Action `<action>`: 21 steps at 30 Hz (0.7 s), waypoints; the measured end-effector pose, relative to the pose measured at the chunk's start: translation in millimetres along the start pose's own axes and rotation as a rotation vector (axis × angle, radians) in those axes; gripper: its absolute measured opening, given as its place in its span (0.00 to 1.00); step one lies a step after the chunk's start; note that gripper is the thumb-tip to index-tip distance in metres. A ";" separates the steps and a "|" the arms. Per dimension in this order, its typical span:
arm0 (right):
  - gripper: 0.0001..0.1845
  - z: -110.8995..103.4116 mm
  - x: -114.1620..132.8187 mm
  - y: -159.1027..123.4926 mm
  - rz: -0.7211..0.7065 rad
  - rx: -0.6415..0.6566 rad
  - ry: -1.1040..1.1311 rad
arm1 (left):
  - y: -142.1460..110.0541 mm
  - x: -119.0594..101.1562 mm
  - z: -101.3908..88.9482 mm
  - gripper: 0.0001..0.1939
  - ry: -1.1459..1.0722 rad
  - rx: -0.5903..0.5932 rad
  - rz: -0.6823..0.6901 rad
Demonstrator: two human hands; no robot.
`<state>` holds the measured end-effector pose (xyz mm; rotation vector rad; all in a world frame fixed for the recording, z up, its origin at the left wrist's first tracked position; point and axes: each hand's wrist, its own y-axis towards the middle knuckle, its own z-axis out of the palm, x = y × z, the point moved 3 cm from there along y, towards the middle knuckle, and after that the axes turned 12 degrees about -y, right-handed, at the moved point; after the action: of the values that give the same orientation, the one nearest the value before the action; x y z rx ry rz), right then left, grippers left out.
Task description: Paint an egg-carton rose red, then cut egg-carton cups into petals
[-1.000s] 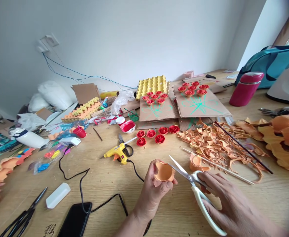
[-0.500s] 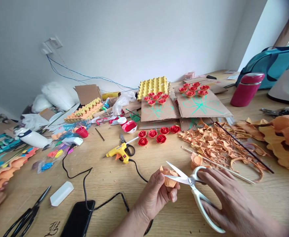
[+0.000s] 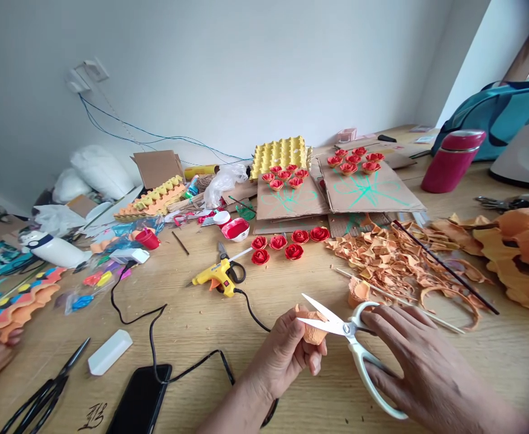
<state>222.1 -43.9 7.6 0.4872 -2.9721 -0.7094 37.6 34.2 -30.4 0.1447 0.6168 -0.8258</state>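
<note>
My left hand (image 3: 282,349) is curled, thumb against fingertips, around the small orange cup (image 3: 315,334), held up in front of me above the table (image 3: 192,380). My right hand (image 3: 420,355), at about three o'clock from the cup, is bent around the white-handled scissors (image 3: 346,329), fingers in the loops and the handles spread. The blades stand well parted – one lies across the front of the cup, its tip right beside my left thumb, the other slants above the rim. Whether metal bites into the pulp yet, I cannot tell.

I take the step in hand to be trimming this cup's uneven edge. The next move, as I judge it, calls for a firm but light pinch, since thin pulp could crush or tear, the thumb drawn back from that tip, and a slow squeeze of the handles – with the cup turned a little between snips.

At half past one sits another orange cup (image 3: 359,292), with a heap of orange scraps (image 3: 386,256) beyond it. Red flowers (image 3: 277,242) lie towards half past eleven, and the yellow glue gun (image 3: 218,276) rests at ten o'clock
</note>
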 end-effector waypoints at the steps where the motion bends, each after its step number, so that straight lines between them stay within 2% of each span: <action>1: 0.11 -0.9 0.4 0.6 -0.001 -0.003 0.004 | 0.2 0.0 0.1 0.25 0.010 0.002 -0.001; 14: 0.05 -4.0 4.3 -0.2 -0.024 -0.043 0.150 | 0.2 -1.8 0.6 0.26 0.064 -0.066 0.035; 18: 0.09 -3.7 7.3 -0.6 -0.034 0.036 0.183 | -1.3 -0.6 -0.6 0.26 0.071 -0.060 0.040; 21: 0.13 -6.4 7.4 1.4 0.043 0.129 0.243 | -1.8 0.2 -1.5 0.26 0.067 -0.046 0.034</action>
<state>215.4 -47.9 13.8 0.4766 -2.7999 -0.4213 35.8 33.4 -31.6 0.1407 0.6943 -0.7758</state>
